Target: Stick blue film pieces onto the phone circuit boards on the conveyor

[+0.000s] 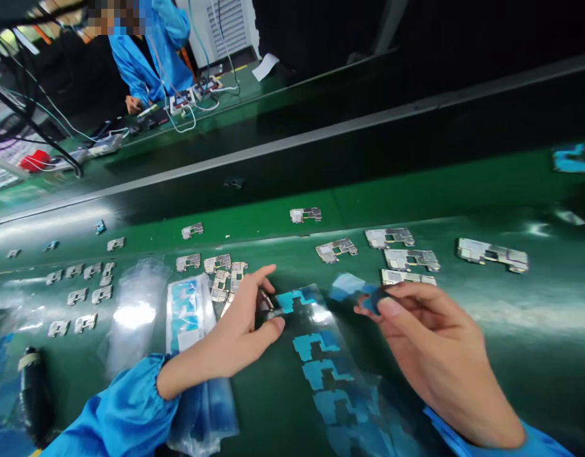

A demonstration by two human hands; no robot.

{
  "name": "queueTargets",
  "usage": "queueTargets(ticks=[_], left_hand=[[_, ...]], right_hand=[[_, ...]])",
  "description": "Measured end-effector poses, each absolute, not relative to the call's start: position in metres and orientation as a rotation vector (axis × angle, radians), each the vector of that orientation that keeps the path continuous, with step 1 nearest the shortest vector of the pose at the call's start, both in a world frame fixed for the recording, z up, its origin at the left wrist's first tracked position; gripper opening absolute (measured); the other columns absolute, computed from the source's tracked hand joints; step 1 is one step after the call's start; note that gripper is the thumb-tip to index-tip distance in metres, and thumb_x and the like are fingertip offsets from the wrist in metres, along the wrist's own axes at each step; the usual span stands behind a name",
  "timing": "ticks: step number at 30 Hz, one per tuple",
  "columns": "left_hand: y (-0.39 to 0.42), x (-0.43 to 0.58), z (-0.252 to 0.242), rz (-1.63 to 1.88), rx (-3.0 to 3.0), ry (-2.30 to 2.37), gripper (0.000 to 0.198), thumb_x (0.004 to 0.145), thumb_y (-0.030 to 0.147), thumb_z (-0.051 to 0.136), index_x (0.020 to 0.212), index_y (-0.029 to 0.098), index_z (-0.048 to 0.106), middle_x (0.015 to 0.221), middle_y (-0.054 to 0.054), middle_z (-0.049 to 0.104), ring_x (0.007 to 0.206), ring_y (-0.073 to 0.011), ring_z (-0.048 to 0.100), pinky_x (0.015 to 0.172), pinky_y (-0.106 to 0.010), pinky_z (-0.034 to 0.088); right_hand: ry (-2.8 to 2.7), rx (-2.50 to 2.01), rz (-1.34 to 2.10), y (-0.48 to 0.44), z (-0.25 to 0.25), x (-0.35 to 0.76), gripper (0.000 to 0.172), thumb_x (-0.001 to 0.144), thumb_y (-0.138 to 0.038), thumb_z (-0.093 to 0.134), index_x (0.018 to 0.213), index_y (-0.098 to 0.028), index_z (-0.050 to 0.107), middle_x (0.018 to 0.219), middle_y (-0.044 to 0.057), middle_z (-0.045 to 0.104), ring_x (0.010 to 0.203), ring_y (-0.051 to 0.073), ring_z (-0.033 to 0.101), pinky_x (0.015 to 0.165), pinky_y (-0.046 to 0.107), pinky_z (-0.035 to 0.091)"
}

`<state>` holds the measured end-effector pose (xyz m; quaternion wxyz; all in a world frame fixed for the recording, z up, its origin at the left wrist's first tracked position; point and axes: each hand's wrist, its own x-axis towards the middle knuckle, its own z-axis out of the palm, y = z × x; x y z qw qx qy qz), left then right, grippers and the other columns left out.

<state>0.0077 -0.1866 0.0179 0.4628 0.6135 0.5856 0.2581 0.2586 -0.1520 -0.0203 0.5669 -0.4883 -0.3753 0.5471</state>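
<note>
My right hand (430, 349) pinches a blue adhesive film piece (375, 301) between thumb and fingers, with a paler blue part (348, 285) reaching out to the left. A clear sheet (321, 320) bearing several blue die-cut films (316, 347) lies between my hands. At the upper left edge of this sheet is my left hand (240, 324), its index finger stretched out and its thumb apart; the other fingers are partly hidden. Several metal-shielded circuit boards (220, 285) lie just beyond my left hand. More boards (411, 259) sit behind my right hand.
To the left are a bag of blue film sheets (185, 317), clear plastic sheets (135, 317) and a black-handled tool (34, 400). Small boards (85, 322) lie in rows there. A raised metal rail (254, 146) crosses behind. A person in blue (152, 63) works across the green bench.
</note>
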Motion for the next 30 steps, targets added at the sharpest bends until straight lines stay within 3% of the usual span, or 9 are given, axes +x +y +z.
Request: queueTargets(ticks=[4, 8, 13, 18, 21, 24, 27, 30], left_hand=[[-0.189, 0.019, 0.024, 0.716, 0.833, 1.289, 0.059, 0.076, 0.018, 0.068, 0.133, 0.018, 0.054, 0.092, 0.0, 0.057, 0.076, -0.0128, 0.053, 0.069, -0.027, 0.045], [-0.19, 0.029, 0.01, 0.833, 0.564, 1.301, 0.047, 0.068, 0.028, 0.089, 0.107, 0.015, 0.066, 0.077, 0.004, 0.06, 0.067, -0.01, 0.056, 0.063, -0.024, 0.048], [-0.193, 0.032, 0.0, 0.906, 0.461, 1.343, 0.048, 0.057, 0.039, 0.099, 0.081, 0.013, 0.066, 0.07, 0.004, 0.062, 0.064, -0.0089, 0.063, 0.061, -0.02, 0.055], [-0.193, 0.037, -0.003, 0.933, 0.404, 1.319, 0.053, 0.059, 0.046, 0.098, 0.08, 0.014, 0.061, 0.075, 0.001, 0.069, 0.067, -0.0107, 0.069, 0.065, -0.022, 0.061], [-0.194, 0.043, -0.009, 0.956, 0.404, 1.3, 0.059, 0.064, 0.047, 0.096, 0.102, 0.016, 0.064, 0.076, 0.001, 0.071, 0.069, -0.0128, 0.071, 0.067, -0.025, 0.062], [-0.198, 0.046, -0.014, 0.983, 0.526, 1.219, 0.069, 0.069, 0.037, 0.095, 0.127, 0.019, 0.06, 0.094, -0.001, 0.076, 0.075, -0.0117, 0.072, 0.072, -0.024, 0.061], [-0.202, 0.046, -0.02, 1.007, 0.683, 1.129, 0.058, 0.074, 0.022, 0.091, 0.126, 0.02, 0.064, 0.114, -0.004, 0.075, 0.084, -0.0087, 0.072, 0.078, -0.018, 0.057], [-0.207, 0.044, -0.026, 1.081, 0.708, 1.109, 0.051, 0.077, 0.019, 0.089, 0.122, 0.02, 0.065, 0.11, -0.004, 0.077, 0.09, -0.0113, 0.074, 0.083, -0.021, 0.058]], right_hand=[[-0.602, -1.102, 1.596, -0.146, -0.023, 0.251, 0.031, 0.065, -0.044, 0.096, 0.084, -0.029, 0.076, 0.079, -0.005, 0.072, 0.074, 0.016, 0.076, 0.079, 0.031, 0.067], [-0.491, -1.113, 1.74, -0.148, -0.027, 0.247, 0.035, 0.058, -0.043, 0.1, 0.08, -0.027, 0.076, 0.078, -0.005, 0.07, 0.075, 0.015, 0.075, 0.08, 0.027, 0.066], [-0.565, -1.182, 1.799, -0.152, -0.03, 0.244, 0.04, 0.057, -0.046, 0.1, 0.086, -0.027, 0.08, 0.078, -0.002, 0.075, 0.079, 0.015, 0.073, 0.09, 0.029, 0.062], [-0.651, -1.242, 1.845, -0.157, -0.032, 0.244, 0.037, 0.058, -0.049, 0.1, 0.078, -0.027, 0.078, 0.072, -0.002, 0.071, 0.079, 0.015, 0.069, 0.089, 0.03, 0.059], [-0.691, -1.257, 1.87, -0.16, -0.035, 0.243, 0.035, 0.062, -0.047, 0.098, 0.081, -0.026, 0.078, 0.076, -0.003, 0.071, 0.071, 0.011, 0.063, 0.087, 0.028, 0.057], [-0.696, -1.256, 1.89, -0.161, -0.034, 0.241, 0.034, 0.063, -0.048, 0.098, 0.081, -0.026, 0.078, 0.079, -0.002, 0.071, 0.075, 0.011, 0.063, 0.086, 0.026, 0.056], [-0.678, -1.229, 1.91, -0.161, -0.032, 0.243, 0.033, 0.066, -0.048, 0.096, 0.08, -0.025, 0.078, 0.082, -0.001, 0.072, 0.085, 0.015, 0.067, 0.088, 0.03, 0.058], [-0.718, -1.224, 1.896, -0.16, -0.032, 0.245, 0.032, 0.067, -0.049, 0.095, 0.08, -0.025, 0.078, 0.083, 0.0, 0.072, 0.086, 0.016, 0.068, 0.087, 0.032, 0.059]])
